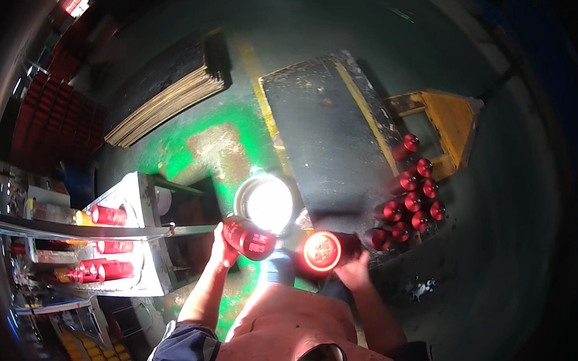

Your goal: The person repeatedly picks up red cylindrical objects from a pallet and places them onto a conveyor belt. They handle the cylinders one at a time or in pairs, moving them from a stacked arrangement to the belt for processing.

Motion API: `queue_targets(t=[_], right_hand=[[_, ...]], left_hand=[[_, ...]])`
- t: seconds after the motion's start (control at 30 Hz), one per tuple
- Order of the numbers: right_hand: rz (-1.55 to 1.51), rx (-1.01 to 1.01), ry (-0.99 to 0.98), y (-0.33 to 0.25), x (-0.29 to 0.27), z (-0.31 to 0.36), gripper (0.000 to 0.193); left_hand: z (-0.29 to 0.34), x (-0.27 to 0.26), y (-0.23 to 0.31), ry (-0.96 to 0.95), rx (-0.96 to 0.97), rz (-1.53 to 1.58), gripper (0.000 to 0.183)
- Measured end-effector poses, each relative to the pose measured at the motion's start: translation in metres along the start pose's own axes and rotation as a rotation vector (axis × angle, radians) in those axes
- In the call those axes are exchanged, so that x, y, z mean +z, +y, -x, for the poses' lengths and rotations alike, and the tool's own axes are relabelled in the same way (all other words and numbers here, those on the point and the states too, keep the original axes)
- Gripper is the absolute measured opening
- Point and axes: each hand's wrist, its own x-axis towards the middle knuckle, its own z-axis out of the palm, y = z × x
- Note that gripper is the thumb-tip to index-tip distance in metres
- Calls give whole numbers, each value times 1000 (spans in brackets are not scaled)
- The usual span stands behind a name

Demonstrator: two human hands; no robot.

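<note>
My left hand (222, 249) is wrapped round the side of a dark red metal cylinder (247, 238), which lies tilted with one rounded end to the right. Across from it, my right hand (354, 271) grips a second red cylinder (322, 251). Its round end is lit to a bright glowing ring, while its body is in dark shadow. The two cylinders are apart, in front of my apron. Just beyond the left one is a round, glaring white lamp (265, 204); its glare hides detail around it.
Several red cylinders (413, 201) stand upright at the right, beside a dark board with yellow stripes (326, 129) and a yellow metal frame (450, 128). Left, a white-topped table (152, 265) bears more red cylinders (115, 270). Stacked sheets (167, 105) lie farther off.
</note>
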Motion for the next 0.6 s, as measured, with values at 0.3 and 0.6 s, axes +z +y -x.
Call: queue_targets(t=[0.3,0.6], right_hand=[[-229,315,-17,161,15,-150,64],[-340,275,-16,205,84,-189,45]], left_hand=[[-57,-78,45,-136,-398,660,51],[-105,-111,82,-220,-252,309,60]])
